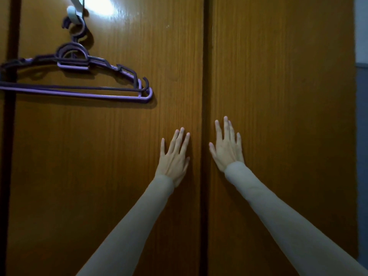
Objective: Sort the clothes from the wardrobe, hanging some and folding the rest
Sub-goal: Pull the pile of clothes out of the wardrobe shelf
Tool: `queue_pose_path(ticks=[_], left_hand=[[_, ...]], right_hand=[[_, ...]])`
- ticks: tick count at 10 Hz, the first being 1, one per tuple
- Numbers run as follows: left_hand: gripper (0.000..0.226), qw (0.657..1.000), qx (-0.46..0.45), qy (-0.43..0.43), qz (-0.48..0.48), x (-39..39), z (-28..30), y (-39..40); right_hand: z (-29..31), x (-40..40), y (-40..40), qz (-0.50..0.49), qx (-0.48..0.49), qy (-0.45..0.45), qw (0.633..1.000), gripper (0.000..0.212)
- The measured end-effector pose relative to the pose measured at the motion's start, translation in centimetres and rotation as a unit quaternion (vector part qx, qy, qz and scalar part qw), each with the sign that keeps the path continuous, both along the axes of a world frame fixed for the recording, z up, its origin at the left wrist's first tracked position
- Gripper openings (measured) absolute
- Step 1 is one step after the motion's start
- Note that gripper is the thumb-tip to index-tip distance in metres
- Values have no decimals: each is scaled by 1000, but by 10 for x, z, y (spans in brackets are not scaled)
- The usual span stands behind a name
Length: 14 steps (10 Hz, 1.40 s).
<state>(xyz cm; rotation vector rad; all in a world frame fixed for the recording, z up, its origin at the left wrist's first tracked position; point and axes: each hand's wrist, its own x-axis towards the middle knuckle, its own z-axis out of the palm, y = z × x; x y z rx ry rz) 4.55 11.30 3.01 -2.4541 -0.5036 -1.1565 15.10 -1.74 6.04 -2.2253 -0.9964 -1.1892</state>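
Wardrobe doors [119, 176] stood closed, left hand [173, 158] and right hand [227, 149] pressed flat, fingers [225, 126] straight, purple hangers [79, 84] up-left of them.

Dim, warm light; glare on the door [99, 6] (top left), edges bowed.

Both hands are pressing flat against the closed wardrobe doors, fingers straight: the left hand [175, 156] is lying on the left door [111, 156], the right hand [227, 148] on the right door [282, 96], either side of the dark centre seam. Purple hangers [83, 80] are hanging from a white hook [74, 11] on the left door, well above the hands
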Motion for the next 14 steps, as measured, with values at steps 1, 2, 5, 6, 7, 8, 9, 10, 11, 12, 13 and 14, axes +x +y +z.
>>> queue_pose_path(ticks=[1,2,5,6,7,8,9,10,11,12,13,14], left_hand=[[61,996,55,-72,-20,12,-10,13],[61,989,84,-119,-36,22,-16,23],[60,980,123,-153,-26,32,-22,32],[60,980,122,-156,-30,32,-22,32],[60,978,125,-161,-32,32,-22,33],[60,978,124,-162,-30,32,-22,33],[60,978,127,-162,-21,33,-22,33],[60,981,121,-154,-13,32,-22,32],[61,985,101,-137,-13,29,-20,28],[62,990,71,-120,-11,24,-18,19],[62,994,-1,-100,-33,18,-15,2],[52,988,-93,-89,-87,10,-19,-29]], right_hand=[[-5,3,9,-11,22,-10,1000,71],[-10,7,17,-21,29,-12,999,83],[-14,14,18,-26,8,-36,999,91],[-15,14,17,-41,1,-52,998,89],[-15,15,17,-49,-6,-57,997,89],[-18,17,15,-49,12,-80,996,85],[-20,17,6,-32,26,-96,995,80],[-21,14,-7,-10,31,-96,995,80],[-20,6,-22,0,25,-97,995,81],[-19,-5,-40,7,13,-94,995,82],[-18,-13,-57,14,9,-97,995,83],[-18,-19,-75,31,11,-99,995,83]])
